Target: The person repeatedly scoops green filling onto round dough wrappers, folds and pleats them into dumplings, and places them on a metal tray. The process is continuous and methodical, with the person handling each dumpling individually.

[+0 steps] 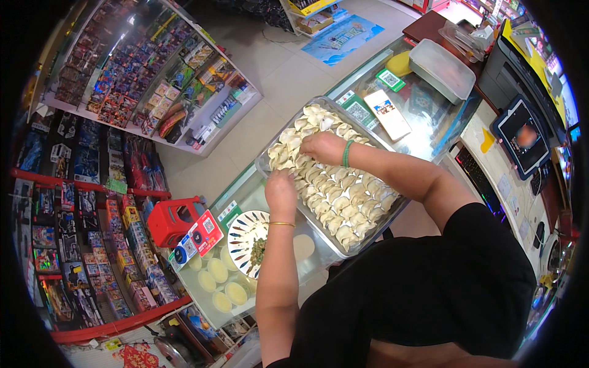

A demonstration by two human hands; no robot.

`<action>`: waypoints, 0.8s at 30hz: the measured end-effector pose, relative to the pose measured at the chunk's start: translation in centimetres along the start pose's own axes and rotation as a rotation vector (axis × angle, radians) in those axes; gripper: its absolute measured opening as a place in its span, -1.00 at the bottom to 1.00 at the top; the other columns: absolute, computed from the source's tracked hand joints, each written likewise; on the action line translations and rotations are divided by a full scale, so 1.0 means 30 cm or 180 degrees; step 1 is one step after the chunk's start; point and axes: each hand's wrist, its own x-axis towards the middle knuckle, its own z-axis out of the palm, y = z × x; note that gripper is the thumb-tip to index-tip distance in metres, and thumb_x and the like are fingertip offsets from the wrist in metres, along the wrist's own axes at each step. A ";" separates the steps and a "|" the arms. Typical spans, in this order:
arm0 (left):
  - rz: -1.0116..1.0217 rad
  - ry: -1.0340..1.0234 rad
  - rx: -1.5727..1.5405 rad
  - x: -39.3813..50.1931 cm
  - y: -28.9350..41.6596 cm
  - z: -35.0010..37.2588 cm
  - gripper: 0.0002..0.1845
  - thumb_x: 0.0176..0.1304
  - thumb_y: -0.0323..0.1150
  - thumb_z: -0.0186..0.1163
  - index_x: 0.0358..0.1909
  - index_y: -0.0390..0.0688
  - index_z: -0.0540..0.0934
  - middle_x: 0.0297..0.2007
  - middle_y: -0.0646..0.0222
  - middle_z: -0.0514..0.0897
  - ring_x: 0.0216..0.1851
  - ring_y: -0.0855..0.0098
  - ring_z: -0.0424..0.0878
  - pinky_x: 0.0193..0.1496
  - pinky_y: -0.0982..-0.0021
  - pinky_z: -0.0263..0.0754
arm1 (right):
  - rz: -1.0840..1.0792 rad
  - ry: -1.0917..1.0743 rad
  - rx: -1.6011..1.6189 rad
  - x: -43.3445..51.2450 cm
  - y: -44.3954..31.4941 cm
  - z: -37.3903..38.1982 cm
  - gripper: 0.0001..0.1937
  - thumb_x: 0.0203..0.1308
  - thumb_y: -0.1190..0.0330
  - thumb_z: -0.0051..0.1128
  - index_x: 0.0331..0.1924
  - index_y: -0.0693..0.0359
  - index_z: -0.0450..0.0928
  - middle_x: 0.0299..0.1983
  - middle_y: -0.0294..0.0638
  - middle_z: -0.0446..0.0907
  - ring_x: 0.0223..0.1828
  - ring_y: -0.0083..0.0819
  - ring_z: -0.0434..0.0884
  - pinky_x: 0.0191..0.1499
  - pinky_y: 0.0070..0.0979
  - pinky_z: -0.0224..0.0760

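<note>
Rows of folded dumplings fill a shallow metal tray on the glass counter in front of me. My right hand, with a green band at the wrist, reaches over the tray's far half, its fingers down among the dumplings. At the tray's left edge, my left hand has its fingertips against the dumplings nearest that side. Whether either hand grips a dumpling is hidden by the fingers. Below my left hand, partly covered by the forearm, a patterned plate holds chopped filling. A round dough wrapper lies beside the forearm.
Several round wrappers lie left on the glass counter, near payment-code cards and a red plastic stool. A phone and a plastic container stand to the right. A tablet leans farther right.
</note>
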 end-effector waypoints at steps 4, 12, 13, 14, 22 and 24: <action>-0.0100 -0.0117 -0.0155 -0.003 0.005 -0.025 -0.78 -0.02 -0.45 0.30 -0.28 -0.25 0.62 -0.36 0.11 0.60 -0.25 0.06 0.56 -0.15 0.14 0.46 | -0.0158 -0.0001 -0.0012 -0.001 0.001 0.003 -0.84 0.13 0.38 0.11 -0.22 0.16 0.62 -0.26 -0.13 0.60 -0.20 -0.11 0.61 -0.12 -0.25 0.47; -0.0400 0.0206 -0.0377 -0.077 -0.067 -0.209 -0.61 0.03 -0.41 0.35 -0.04 -0.24 0.61 -0.26 0.13 0.64 -0.27 0.19 0.59 -0.16 0.27 0.50 | -0.0377 0.0383 -0.0159 -0.047 -0.187 -0.016 -0.82 0.05 0.32 0.18 -0.27 0.19 0.59 -0.33 -0.15 0.57 -0.23 -0.09 0.56 -0.17 -0.21 0.45; -0.0505 0.0308 -0.0459 -0.092 -0.084 -0.258 -0.61 0.05 -0.42 0.34 -0.03 -0.23 0.61 -0.27 0.18 0.64 -0.32 0.29 0.59 -0.21 0.33 0.50 | -0.0611 0.0435 -0.0118 -0.071 -0.246 0.012 -0.85 0.03 0.33 0.18 -0.32 0.18 0.60 -0.35 -0.16 0.57 -0.24 -0.11 0.56 -0.20 -0.22 0.44; -0.0600 0.0411 -0.0546 -0.108 -0.098 -0.307 -0.61 0.07 -0.43 0.33 -0.01 -0.23 0.61 -0.28 0.22 0.65 -0.37 0.40 0.59 -0.25 0.38 0.51 | -0.0723 -0.0288 -0.0505 -0.099 -0.315 0.058 -0.91 -0.05 0.33 0.17 -0.46 0.13 0.58 -0.43 -0.21 0.55 -0.27 -0.18 0.55 -0.26 -0.26 0.41; -0.0835 0.0961 -0.0750 -0.351 -0.186 -0.602 -0.70 0.12 -0.45 0.32 -0.09 -0.31 0.62 -0.38 0.26 0.64 -0.42 0.44 0.55 -0.28 0.43 0.46 | -0.0782 -0.0742 -0.1271 -0.239 -0.554 0.412 -0.85 0.01 0.26 0.13 -0.45 0.11 0.65 -0.40 -0.29 0.51 -0.16 -0.33 0.45 0.02 -0.30 0.21; -0.1024 0.0963 -0.0909 -0.439 -0.243 -0.632 -0.70 0.11 -0.46 0.31 -0.09 -0.32 0.62 -0.37 0.27 0.64 -0.40 0.47 0.55 -0.28 0.44 0.46 | -0.0685 -0.0819 -0.1406 -0.235 -0.562 0.433 -0.85 0.02 0.26 0.12 -0.45 0.11 0.65 -0.38 -0.29 0.53 -0.14 -0.32 0.46 0.07 -0.25 0.20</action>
